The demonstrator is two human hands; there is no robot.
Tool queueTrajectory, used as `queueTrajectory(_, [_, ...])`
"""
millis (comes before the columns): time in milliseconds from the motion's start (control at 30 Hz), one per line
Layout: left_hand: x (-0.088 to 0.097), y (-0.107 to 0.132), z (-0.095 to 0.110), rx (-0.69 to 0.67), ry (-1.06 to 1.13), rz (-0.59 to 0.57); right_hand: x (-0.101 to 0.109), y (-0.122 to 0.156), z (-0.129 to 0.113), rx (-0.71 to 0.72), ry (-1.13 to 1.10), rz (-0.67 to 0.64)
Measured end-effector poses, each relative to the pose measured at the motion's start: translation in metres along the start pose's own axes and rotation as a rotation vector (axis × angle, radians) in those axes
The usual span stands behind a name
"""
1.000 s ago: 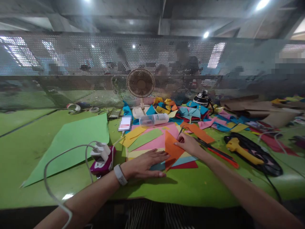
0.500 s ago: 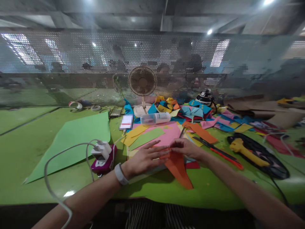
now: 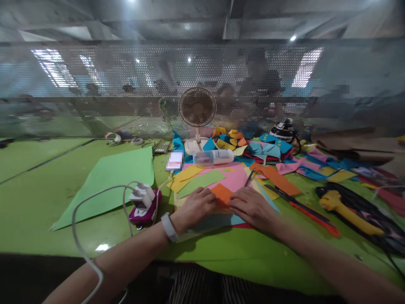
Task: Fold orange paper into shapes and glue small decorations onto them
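A piece of orange paper (image 3: 222, 195) lies between my two hands, over a stack of coloured sheets. My left hand (image 3: 196, 207), with a pale band on its wrist, has its fingers curled together at the paper's left side. On the right side, my right hand (image 3: 252, 207) pinches the paper with bent fingers. Both hands hide the paper's ends. Just beyond the right hand, a dark pointed blade, perhaps of scissors (image 3: 249, 178), rests on a pink sheet (image 3: 232, 174). A green strip (image 3: 202, 183) and yellow pieces (image 3: 185, 176) are left of it.
A purple power strip (image 3: 146, 211) with white chargers and cables stands left, by a large green sheet (image 3: 117, 177). Behind are a fan (image 3: 198, 107), a clear bottle (image 3: 213, 157) and a phone (image 3: 174, 161). A red-black cutter (image 3: 303, 211) and yellow-handled glue gun (image 3: 351, 213) lie right.
The orange paper, whose long end hung toward the table's front edge, now lies flat between my hands. My left fingers have curled in, and my right hand has come down onto the paper.
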State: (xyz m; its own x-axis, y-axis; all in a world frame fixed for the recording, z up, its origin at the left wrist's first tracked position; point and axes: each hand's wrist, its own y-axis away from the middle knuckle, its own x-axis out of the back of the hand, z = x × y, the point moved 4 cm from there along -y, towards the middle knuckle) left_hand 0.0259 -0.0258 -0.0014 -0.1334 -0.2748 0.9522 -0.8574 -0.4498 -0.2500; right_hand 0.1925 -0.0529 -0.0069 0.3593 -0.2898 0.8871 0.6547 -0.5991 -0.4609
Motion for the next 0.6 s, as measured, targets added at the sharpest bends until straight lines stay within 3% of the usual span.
queueTrajectory(100, [-0.005,-0.002,-0.002,0.025,0.121,-0.037,-0.009,0.0,0.005,-0.031,-0.026,0.002])
queueTrajectory(300, [-0.005,-0.002,-0.007,0.094,0.383,0.014,-0.023,0.001,0.013,-0.1,-0.135,-0.04])
queueTrajectory(433, [-0.011,-0.002,-0.014,0.147,0.547,0.041,-0.023,0.001,0.019,-0.233,-0.325,-0.005])
queueTrajectory(600, [-0.017,-0.003,-0.02,0.201,0.585,0.07,-0.023,0.001,0.026,-0.431,-0.482,-0.039])
